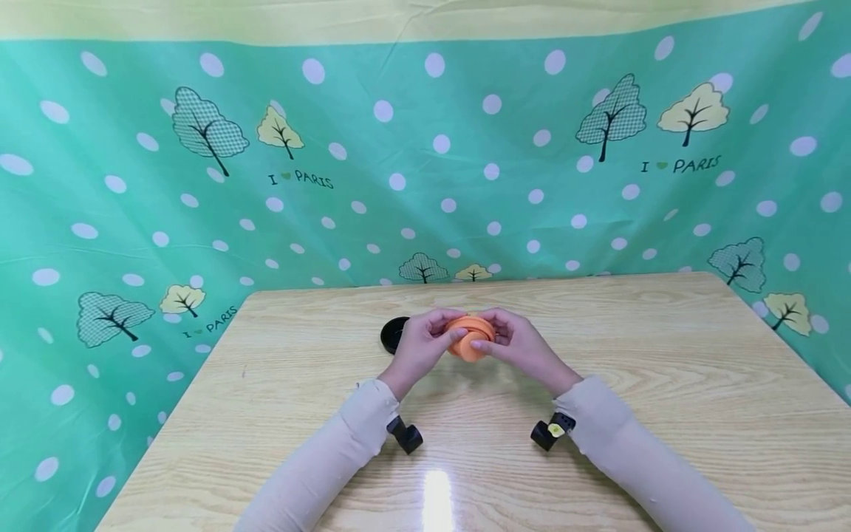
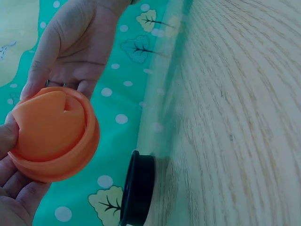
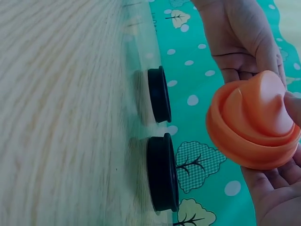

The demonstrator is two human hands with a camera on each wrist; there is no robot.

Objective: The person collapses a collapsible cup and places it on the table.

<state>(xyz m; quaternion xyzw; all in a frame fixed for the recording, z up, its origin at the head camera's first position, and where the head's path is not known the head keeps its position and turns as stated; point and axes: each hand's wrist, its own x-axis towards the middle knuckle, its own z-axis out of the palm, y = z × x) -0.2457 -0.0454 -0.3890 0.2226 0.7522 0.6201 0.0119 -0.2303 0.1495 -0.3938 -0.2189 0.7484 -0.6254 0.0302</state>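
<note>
My left hand (image 1: 420,346) and right hand (image 1: 521,346) together hold a soft orange collapsible cup (image 1: 470,347) above the table. The thumbs press on its smaller rounded part, while the other fingers lie round the wider rim on either side. In the right wrist view the orange cup (image 3: 254,122) looks creased and pushed out of shape, with a bulge at its middle. A fold crosses the front of the cup (image 2: 51,125) in the left wrist view. Just beyond the left hand lies a round black piece (image 1: 392,336), partly covered by that hand.
Two black rimmed round pieces, one upper (image 3: 160,94) and one lower (image 3: 162,174), sit on the table in the right wrist view. The light wood table (image 1: 299,414) reaches back to a green dotted cloth (image 1: 465,185). Both wrists carry small black cameras.
</note>
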